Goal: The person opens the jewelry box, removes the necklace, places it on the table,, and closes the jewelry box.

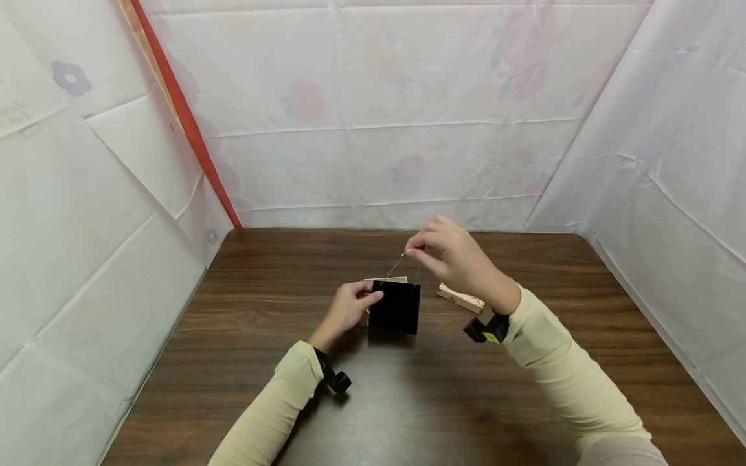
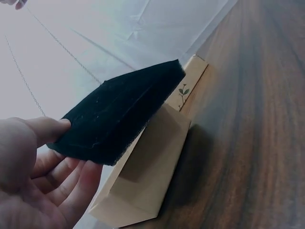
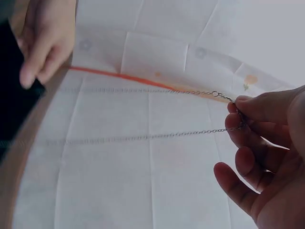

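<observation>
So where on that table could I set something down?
Bare table lies between left sleeve and left cloth, and between right sleeve and right cloth. Crowded mid-table: left hand, right hand, black pad, chain, pale box, narrow pale piece.

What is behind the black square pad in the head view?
A tan cardboard box shows behind the black square pad, at its top and left; fingers of the left hand also go behind. The pad hides the rest, including any box contents.
</observation>
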Demonstrator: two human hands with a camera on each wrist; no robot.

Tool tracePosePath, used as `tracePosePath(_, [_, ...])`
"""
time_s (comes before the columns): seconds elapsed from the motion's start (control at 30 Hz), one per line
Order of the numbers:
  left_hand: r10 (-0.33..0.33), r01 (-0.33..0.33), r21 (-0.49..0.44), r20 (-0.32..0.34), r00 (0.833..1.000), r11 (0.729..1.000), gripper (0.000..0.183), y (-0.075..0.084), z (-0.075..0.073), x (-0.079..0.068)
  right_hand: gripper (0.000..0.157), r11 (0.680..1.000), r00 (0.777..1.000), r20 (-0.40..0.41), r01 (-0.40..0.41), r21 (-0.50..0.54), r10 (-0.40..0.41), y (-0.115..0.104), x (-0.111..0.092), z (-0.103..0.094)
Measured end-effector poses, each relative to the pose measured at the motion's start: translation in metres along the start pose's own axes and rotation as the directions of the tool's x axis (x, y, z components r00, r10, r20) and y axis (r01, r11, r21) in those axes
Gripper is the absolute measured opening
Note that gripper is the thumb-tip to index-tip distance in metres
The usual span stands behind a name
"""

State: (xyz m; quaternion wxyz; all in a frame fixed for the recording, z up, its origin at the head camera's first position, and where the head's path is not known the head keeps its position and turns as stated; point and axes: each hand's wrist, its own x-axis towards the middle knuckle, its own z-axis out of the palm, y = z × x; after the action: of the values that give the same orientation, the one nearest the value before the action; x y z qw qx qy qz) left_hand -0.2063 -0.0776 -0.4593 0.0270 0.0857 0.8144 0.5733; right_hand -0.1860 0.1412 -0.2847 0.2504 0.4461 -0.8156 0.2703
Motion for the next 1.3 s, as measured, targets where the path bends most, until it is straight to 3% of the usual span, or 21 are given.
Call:
tracePosePath(0.27, [0.101,-0.110,0.065,0.133,0.986,0.992,0.020,0.003,-0.005,-0.009,0.004,0.994,0.994,0.023,-0.109,-0.031,0.109,0.021,0.018,-0.014])
tracePosePath(0.43, [0.134,-0.146,0.048,0.200,0.971,0.988,0.026,0.006,-0.010,-0.013,0.009,0.966,0.963,0.075,-0.258,-0.029,0.260,0.035,0.022,-0.020])
tracePosePath(0.57, [0.133,-0.142,0.023,0.235,0.963,0.990,0.028,0.008,-0.013,-0.015,0.013,0.945,0.940,0.095,-0.325,-0.039,0.327,0.050,0.024,-0.023])
tracePosePath(0.77, [0.112,-0.118,0.008,0.253,0.961,0.993,0.029,0.009,-0.017,-0.017,0.015,0.922,0.919,0.078,-0.383,-0.051,0.386,0.067,0.022,-0.025])
tracePosePath(0.97, [0.091,-0.112,0.057,0.282,0.955,0.992,0.036,0.008,-0.020,-0.018,0.014,0.914,0.915,0.017,-0.401,-0.058,0.403,0.076,0.022,-0.028])
tracePosePath(1.3, [0.119,-0.127,0.030,0.186,0.975,0.991,0.024,0.008,-0.019,-0.015,0.015,0.909,0.912,-0.014,-0.409,-0.072,0.410,0.081,0.021,-0.033])
